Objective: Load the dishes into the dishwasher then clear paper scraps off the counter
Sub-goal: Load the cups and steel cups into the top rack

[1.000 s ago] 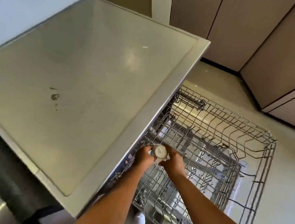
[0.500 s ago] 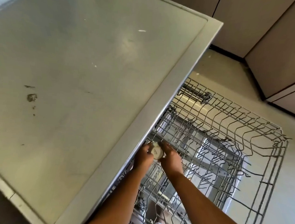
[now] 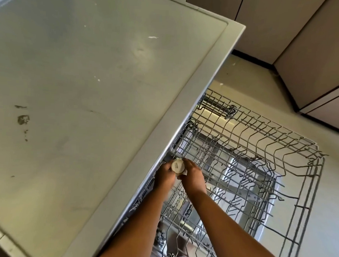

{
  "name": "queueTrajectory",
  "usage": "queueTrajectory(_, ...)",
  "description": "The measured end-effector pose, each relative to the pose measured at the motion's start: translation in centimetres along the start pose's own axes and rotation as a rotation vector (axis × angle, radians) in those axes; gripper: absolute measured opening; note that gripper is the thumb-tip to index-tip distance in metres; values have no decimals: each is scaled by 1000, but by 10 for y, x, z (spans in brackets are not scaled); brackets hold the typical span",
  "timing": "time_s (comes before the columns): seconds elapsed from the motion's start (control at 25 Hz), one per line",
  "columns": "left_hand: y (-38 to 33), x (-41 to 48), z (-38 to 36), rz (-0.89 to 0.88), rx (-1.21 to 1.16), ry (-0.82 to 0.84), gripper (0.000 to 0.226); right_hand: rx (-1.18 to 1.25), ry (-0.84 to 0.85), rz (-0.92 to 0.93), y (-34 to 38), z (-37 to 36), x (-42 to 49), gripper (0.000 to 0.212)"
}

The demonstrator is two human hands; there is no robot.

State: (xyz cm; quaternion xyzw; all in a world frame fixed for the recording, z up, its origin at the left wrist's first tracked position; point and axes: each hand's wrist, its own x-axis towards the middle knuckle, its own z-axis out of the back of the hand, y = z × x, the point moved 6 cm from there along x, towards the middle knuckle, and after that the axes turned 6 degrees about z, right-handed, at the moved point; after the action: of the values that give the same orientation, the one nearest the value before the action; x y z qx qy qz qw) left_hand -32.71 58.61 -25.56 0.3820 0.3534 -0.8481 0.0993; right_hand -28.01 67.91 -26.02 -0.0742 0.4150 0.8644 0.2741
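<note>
White plastic marks the task's thing: a small white round plastic cup (image 3: 177, 166), turned base-up so that its printed underside faces the camera. It is held between both hands over the inner left corner of the pulled-out grey wire dishwasher rack (image 3: 261, 149), just beside the edge of the pale grey flat counter (image 3: 88, 105).

The left hand (image 3: 163, 176) curls its fingers round the cup's left side, and the right hand (image 3: 194, 176) closes on it from the right, so both have hold of it. The cup is probably inverted so that wash water will drain out. Using two hands seems meant to steady a light piece while it is seated among the tines in a cramped spot under the counter's overhang.

Whether the cup's rim already touches the wires cannot be told, since the hands cover it. Loading looks to be in hand.

A few small white paper scraps (image 3: 153, 37) lie on the counter, well apart from the hands, with a brown dried stain (image 3: 23, 119) further left. Clearing the scraps is not yet begun.
</note>
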Motion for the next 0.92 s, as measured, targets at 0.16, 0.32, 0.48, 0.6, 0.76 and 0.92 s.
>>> queueTrajectory(0.16,2,-2,-5,-115,53,-89,25,-59,44,-13,-3,-2,3,60)
queueTrajectory(0.32,6,-1,-7,-96,64,-54,27,-91,89,-25,-8,-11,7,65)
queueTrajectory(0.48,7,-4,0,-36,25,1,24,-77,142,-46,-7,-11,3,72)
queueTrajectory(0.6,9,-11,3,9,39,-3,26,-14,116,-95,-7,2,-13,73)
queueTrajectory(0.76,11,-31,13,34,54,-43,38,48,24,-105,-2,27,-43,70)
queueTrajectory(0.92,-11,-73,31,-88,18,-65,37,65,-186,2,32,65,-74,53)
